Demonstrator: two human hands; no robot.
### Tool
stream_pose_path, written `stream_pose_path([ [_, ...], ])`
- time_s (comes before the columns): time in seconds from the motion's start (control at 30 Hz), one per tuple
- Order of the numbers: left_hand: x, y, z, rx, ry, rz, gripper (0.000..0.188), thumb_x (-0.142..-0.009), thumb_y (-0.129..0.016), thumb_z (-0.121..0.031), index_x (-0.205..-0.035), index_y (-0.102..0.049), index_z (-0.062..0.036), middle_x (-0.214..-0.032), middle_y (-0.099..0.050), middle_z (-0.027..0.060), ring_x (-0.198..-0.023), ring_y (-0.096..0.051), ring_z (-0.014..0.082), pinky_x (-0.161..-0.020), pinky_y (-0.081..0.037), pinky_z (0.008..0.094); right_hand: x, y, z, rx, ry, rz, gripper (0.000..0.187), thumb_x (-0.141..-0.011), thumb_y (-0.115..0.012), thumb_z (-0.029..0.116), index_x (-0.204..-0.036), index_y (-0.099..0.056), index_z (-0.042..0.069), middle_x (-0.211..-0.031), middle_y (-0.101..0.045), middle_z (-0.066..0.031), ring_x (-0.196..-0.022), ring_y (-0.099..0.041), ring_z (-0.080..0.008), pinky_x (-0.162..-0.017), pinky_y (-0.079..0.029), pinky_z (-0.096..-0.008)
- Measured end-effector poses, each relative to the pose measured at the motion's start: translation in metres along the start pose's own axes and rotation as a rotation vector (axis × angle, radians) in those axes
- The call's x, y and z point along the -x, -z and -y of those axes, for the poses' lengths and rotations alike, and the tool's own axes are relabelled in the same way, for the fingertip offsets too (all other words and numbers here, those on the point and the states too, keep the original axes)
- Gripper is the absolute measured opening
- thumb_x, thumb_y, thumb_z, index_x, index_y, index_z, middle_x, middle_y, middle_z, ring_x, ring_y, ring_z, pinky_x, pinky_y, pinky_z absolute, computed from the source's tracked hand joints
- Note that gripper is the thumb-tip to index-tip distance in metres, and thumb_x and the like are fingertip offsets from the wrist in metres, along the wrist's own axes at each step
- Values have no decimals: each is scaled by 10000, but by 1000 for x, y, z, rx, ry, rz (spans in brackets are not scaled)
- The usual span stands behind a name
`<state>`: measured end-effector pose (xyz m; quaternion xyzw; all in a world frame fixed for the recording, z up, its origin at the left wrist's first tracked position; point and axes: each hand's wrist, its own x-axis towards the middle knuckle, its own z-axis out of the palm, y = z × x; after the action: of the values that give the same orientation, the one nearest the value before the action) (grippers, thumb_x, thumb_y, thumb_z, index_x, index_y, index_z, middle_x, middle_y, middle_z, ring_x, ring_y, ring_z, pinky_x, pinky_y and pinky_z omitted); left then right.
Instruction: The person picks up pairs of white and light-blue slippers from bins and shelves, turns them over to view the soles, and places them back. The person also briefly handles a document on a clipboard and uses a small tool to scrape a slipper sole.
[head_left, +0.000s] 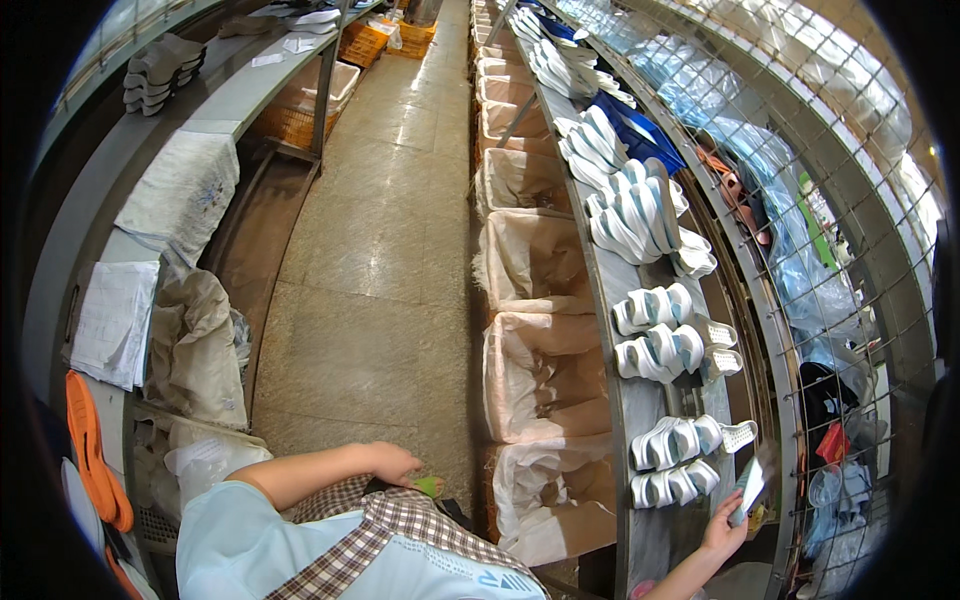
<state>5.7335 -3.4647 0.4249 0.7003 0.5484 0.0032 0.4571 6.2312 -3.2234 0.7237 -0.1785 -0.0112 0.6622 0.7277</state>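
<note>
My right hand (725, 527) is closed on a pale piece (749, 490), white on one face and grey-green on its edge, which looks like a slipper sole. It is tilted upright over the right rack's outer edge, and its far end is blurred. Beside it on the shelf, white slippers (676, 486) stand in short nested rows, more white slippers (678, 443) behind them. Perforated white uppers (738, 436) lie at the row ends. My left hand (393, 463) hangs in front of my checked apron, its fingers mostly hidden. A small green thing (430, 486) shows next to its fingertips; whether I hold it is unclear.
Under the right rack (645, 400) runs a row of lined bins (545, 375). Wire mesh (850, 200) and plastic bags stand beyond it. The left bench (115, 245) carries papers (113, 322), a cloth (182, 195) and orange soles (90, 440). A concrete aisle (365, 250) lies between.
</note>
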Motion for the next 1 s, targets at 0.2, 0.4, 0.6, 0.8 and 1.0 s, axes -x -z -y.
stream_pose_path([
  [0.2, 42, 16, 12, 22, -69, -100, 502, -845, -550, -415, -1223, -476, -93, -1121, -562, 189, -1048, -535, 356, -856, -445, 440, 112, 4, -75, 130, -351, 112, 423, -840, -443, 51, -1233, -381, -94, -1221, -414, -262, -1121, -455, -401, -849, -528, -420],
  [0.4, 72, 67, -28, 314, -309, -498, 614, -853, -578, -363, -1323, -327, -55, -1329, -361, 195, -1170, -454, 327, -950, -417, 417, 163, 24, -171, 565, -462, 137, 463, -763, -492, 14, -1221, -444, -31, -1160, -540, -195, -943, -587, -330, -712, -561, -364],
  [0.6, 73, 105, -119, 1516, -350, -803, 921, -810, -660, -225, -1391, 35, -55, -1396, -222, 243, -1275, -315, 324, -1048, -314, 446, 184, 32, -280, 1274, -419, 801, 820, -687, -517, -44, -1412, -149, 61, -1333, -348, -172, -1219, -389, -268, -990, -379, -377],
  [0.8, 66, 103, -127, 2057, -375, -957, 425, -948, -439, -271, -1279, -326, -31, -1247, -477, 137, -1148, -481, 255, -945, -434, 431, 170, 19, -313, 1422, -232, 1350, 639, -828, -615, 302, -1346, -351, 35, -1134, -445, -114, -1099, -412, -216, -954, -323, -328],
  [1.0, 59, 66, -142, 2261, -56, -405, 506, -942, -272, -522, -1277, -435, -179, -1266, -501, 38, -1133, -492, 231, -927, -380, 490, 157, 16, -336, 1454, 153, 1413, 381, -944, -439, 316, -1136, -600, 28, -1110, -446, -109, -1052, -423, -223, -941, -323, -330],
])
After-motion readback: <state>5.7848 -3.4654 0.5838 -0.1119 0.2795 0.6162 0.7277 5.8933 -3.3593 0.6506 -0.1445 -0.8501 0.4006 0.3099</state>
